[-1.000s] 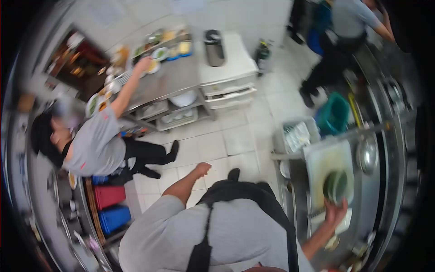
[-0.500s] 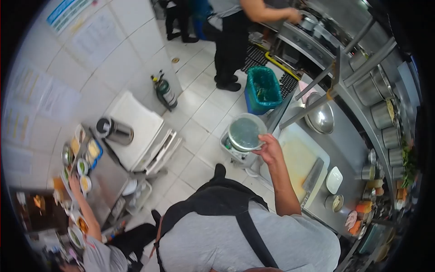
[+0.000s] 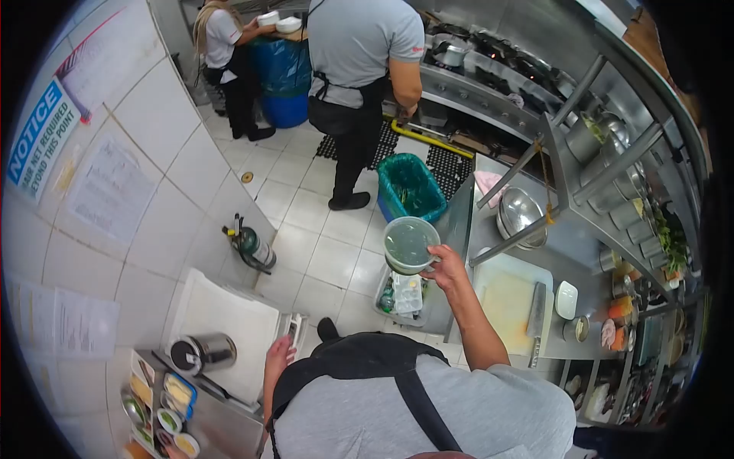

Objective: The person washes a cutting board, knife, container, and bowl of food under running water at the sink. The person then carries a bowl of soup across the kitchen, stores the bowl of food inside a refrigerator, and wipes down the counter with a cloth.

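Note:
My right hand (image 3: 446,267) grips the rim of a round clear container (image 3: 410,244) with greenish liquid in it. I hold it out over the floor, above a grey bin (image 3: 404,295) of bottles by the steel counter (image 3: 520,344). My left hand (image 3: 278,356) hangs at my side with fingers loosely apart, holding nothing, near the white cabinet (image 3: 222,323). I wear a grey shirt and a dark apron.
A cutting board (image 3: 506,300) with a cleaver (image 3: 537,308) lies on the counter beside a steel bowl (image 3: 519,215). A green-lined bin (image 3: 409,188) stands ahead. A person in grey (image 3: 358,73) works at the stove; another person (image 3: 227,57) stands farther back. An extinguisher (image 3: 253,246) leans on the wall.
My view has swung along the kitchen aisle. My right hand lifted the container off the cutting board and carried it out over the floor. My left hand dropped to my side.

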Action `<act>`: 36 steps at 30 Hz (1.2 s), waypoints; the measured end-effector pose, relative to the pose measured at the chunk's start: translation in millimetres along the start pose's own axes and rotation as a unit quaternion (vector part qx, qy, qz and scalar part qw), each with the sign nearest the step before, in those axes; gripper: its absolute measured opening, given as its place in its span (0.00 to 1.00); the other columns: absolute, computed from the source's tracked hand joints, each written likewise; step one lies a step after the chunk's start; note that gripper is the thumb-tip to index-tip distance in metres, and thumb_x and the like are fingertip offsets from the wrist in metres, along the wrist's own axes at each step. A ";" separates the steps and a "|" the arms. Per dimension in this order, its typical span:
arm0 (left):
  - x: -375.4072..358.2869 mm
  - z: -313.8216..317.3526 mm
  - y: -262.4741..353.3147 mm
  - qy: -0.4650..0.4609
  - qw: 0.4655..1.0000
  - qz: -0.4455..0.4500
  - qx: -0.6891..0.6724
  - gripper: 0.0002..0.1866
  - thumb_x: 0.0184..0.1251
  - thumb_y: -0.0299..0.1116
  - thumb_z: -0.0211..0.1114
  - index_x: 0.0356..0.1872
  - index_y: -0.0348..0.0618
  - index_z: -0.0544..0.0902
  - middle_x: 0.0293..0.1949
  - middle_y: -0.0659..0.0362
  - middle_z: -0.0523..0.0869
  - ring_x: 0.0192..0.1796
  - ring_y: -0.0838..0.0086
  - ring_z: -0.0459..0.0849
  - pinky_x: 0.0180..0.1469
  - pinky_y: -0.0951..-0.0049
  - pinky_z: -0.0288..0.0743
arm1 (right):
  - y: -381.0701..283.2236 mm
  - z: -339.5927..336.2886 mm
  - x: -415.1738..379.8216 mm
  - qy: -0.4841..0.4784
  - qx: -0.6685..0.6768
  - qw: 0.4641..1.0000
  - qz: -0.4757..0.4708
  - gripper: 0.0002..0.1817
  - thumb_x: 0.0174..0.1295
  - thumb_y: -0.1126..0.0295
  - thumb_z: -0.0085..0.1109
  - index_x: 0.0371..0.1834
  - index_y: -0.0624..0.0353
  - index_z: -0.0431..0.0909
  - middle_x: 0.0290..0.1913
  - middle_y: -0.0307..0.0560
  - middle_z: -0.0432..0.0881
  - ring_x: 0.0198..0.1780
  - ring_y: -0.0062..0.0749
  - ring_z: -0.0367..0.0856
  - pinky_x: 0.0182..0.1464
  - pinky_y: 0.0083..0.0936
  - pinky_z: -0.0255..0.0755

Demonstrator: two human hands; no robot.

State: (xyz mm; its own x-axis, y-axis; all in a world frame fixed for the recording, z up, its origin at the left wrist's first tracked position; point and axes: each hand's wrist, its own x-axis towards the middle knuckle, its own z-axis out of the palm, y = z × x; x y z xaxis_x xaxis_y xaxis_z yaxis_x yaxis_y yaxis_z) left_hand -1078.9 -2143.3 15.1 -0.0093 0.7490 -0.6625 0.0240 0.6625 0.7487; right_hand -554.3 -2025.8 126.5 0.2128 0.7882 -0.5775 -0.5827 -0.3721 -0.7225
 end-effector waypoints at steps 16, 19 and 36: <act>166.2 71.7 260.8 -0.215 0.972 0.098 0.019 0.26 0.81 0.50 0.58 0.68 0.44 0.78 0.63 0.54 0.83 0.59 0.70 0.83 0.63 0.62 0.72 | -0.4 77.5 36.2 0.087 0.044 0.994 -0.043 0.13 0.61 0.66 0.69 0.43 0.51 0.74 0.51 0.41 0.77 0.59 0.44 0.73 0.59 0.69 0.69; 189.0 108.1 289.5 -0.262 0.961 0.080 0.039 0.27 0.82 0.51 0.56 0.71 0.44 0.75 0.67 0.52 0.80 0.64 0.68 0.80 0.66 0.61 0.71 | 6.8 97.8 69.3 0.030 0.060 0.997 -0.023 0.11 0.61 0.67 0.69 0.41 0.49 0.74 0.47 0.39 0.79 0.54 0.40 0.76 0.59 0.67 0.69; 353.0 167.8 457.1 -0.266 0.953 0.034 -0.138 0.33 0.71 0.51 0.58 0.70 0.38 0.73 0.66 0.51 0.81 0.69 0.59 0.78 0.74 0.55 0.67 | -70.2 270.2 315.5 -0.218 -0.050 0.973 -0.061 0.15 0.58 0.64 0.75 0.35 0.60 0.78 0.36 0.43 0.80 0.37 0.24 0.76 0.35 0.25 0.71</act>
State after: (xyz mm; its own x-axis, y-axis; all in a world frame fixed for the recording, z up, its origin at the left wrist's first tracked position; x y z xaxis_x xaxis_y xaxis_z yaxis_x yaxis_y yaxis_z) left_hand -903.4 -1577.6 119.4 0.4933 0.7288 -0.4749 -0.2582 0.6440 0.7201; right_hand -658.2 -1618.5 97.7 -0.0907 0.9545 -0.2842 -0.4899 -0.2912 -0.8217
